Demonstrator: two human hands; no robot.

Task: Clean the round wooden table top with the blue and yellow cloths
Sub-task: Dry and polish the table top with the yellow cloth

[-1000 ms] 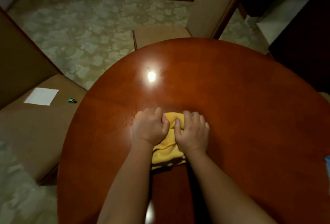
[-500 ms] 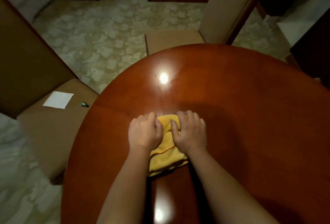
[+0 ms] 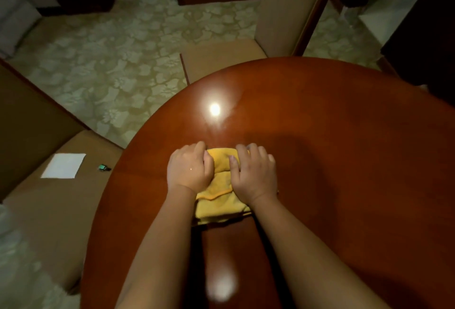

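The round wooden table top [image 3: 332,156] is glossy reddish brown and fills the right and lower part of the view. A folded yellow cloth [image 3: 220,200] lies on it near the middle. My left hand [image 3: 188,169] presses down on the cloth's left side with fingers curled. My right hand [image 3: 254,173] presses on its right side, fingers bent over the far edge. Both forearms reach in from the bottom. No blue cloth is in view.
A beige chair [image 3: 221,58] stands at the table's far edge. Another beige seat [image 3: 49,205] at the left holds a white sheet of paper [image 3: 64,165] and a small green object [image 3: 103,167]. Patterned carpet [image 3: 118,62] covers the floor. Dark furniture lines the back.
The view has shifted, showing more floor to the left; a blue patch at the right edge one second ago is out of view. Both hands stay pressed on the yellow cloth.
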